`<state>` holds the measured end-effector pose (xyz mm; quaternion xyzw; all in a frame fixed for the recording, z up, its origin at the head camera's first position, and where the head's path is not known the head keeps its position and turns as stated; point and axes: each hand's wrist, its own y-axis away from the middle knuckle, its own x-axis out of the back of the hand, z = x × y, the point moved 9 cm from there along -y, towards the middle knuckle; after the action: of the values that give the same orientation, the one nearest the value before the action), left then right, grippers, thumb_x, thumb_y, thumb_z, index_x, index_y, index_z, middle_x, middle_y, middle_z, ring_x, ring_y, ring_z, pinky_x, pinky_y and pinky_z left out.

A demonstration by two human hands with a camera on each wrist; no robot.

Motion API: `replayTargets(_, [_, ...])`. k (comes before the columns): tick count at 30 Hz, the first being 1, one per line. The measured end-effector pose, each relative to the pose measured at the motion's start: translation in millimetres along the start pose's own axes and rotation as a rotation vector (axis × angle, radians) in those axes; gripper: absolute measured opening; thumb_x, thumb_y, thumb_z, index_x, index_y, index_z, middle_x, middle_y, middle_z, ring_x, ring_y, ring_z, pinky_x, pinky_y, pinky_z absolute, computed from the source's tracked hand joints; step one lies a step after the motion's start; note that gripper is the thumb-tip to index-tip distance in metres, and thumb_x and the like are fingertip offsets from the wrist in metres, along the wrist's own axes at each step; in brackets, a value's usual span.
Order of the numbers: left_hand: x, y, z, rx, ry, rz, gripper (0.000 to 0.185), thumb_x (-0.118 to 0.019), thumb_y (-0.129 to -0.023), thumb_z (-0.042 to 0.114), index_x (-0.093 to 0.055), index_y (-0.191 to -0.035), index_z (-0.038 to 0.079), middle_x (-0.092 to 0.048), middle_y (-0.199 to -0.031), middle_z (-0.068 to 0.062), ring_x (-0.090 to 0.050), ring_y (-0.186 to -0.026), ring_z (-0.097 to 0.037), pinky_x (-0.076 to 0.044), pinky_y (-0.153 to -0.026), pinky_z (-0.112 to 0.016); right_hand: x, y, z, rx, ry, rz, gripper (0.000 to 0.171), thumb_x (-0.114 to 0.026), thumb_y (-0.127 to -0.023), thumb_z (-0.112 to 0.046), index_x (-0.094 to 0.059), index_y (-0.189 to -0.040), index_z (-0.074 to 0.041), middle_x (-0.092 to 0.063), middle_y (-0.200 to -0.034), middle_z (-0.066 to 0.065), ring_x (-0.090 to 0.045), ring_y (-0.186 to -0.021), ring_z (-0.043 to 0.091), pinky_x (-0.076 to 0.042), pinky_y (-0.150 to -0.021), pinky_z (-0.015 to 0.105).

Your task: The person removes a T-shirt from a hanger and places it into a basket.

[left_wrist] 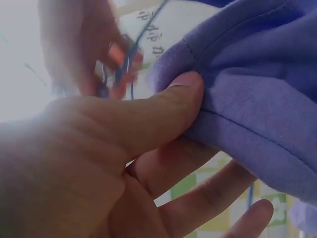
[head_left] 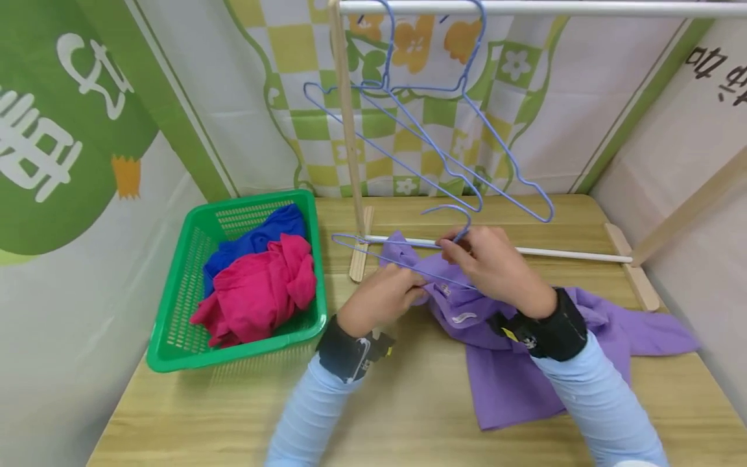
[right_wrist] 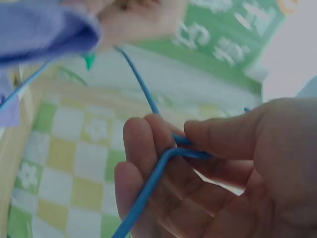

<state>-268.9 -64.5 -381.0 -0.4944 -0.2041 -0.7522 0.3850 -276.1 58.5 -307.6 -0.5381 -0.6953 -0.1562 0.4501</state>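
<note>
A purple shirt [head_left: 525, 363] lies spread on the wooden table [head_left: 408, 415] in the head view. My left hand [head_left: 382, 298] pinches the shirt's collar edge [left_wrist: 223, 99] between thumb and fingers. My right hand [head_left: 487, 263] grips the neck of a blue wire hanger [head_left: 397, 256] just above the collar; in the right wrist view the thumb and fingers clamp the blue wire [right_wrist: 163, 163]. The hanger's left shoulder sticks out past the shirt, its other side hidden under cloth and hands.
A green basket [head_left: 175, 324] at the left holds a pink garment [head_left: 262, 292] and a blue garment [head_left: 257, 240]. A wooden drying rack [head_left: 347, 130] stands behind, with two blue hangers [head_left: 443, 149] on its white top rail [head_left: 525, 8]. Walls close in left and right.
</note>
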Motion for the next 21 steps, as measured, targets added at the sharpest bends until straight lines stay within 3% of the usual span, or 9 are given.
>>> replayTargets(6, [-7.7,-3.5,10.7,-0.059,-0.054,0.022,0.031,-0.072,-0.100,0.022,-0.059,-0.072,0.019,-0.049,-0.069,0.007,-0.056,-0.069,-0.016,-0.043,-0.058,-0.030,-28.3,-47.6,-26.5,0.042,0.036,-0.075,0.029,-0.055,-0.109,-0.014,-0.070,-0.084,-0.010,-0.061,-0.073,0.001,-0.052,-0.062,0.013,-0.042,-0.065,0.030])
replayTargets(12, [-15.6,-2.5,16.2,-0.114,-0.069,-0.001,0.019,-0.069,-0.102,0.022,-0.071,-0.084,0.016,-0.063,-0.074,0.001,-0.062,-0.073,-0.020,-0.047,-0.062,-0.031,-40.1,-95.9,-43.1,0.002,0.028,-0.087,0.046,-0.050,-0.110,-0.015,-0.049,-0.064,-0.016,-0.052,-0.064,-0.003,-0.045,-0.059,0.015,-0.040,-0.071,0.033])
replayTargets(17, [-21.8,-2.2,25.2,-0.171,-0.087,-0.027,0.018,-0.067,-0.103,0.021,-0.070,-0.087,0.014,-0.065,-0.077,-0.001,-0.063,-0.075,-0.020,-0.051,-0.068,-0.032,-48.4,-132.8,-65.1,-0.025,0.036,-0.078,0.048,-0.050,-0.110,-0.014,-0.044,-0.063,-0.016,-0.046,-0.063,-0.002,-0.044,-0.059,0.014,-0.039,-0.064,0.029])
replayTargets(21, [-23.8,-1.3,34.6,-0.225,-0.094,-0.032,0.019,-0.066,-0.104,0.022,-0.069,-0.087,0.015,-0.065,-0.082,0.000,-0.062,-0.081,-0.017,-0.053,-0.075,-0.030,-55.6,-153.3,-79.3,-0.065,0.030,-0.091,0.037,-0.048,-0.112,-0.017,-0.053,-0.077,-0.010,-0.047,-0.073,0.001,-0.046,-0.063,0.015,-0.042,-0.061,0.027])
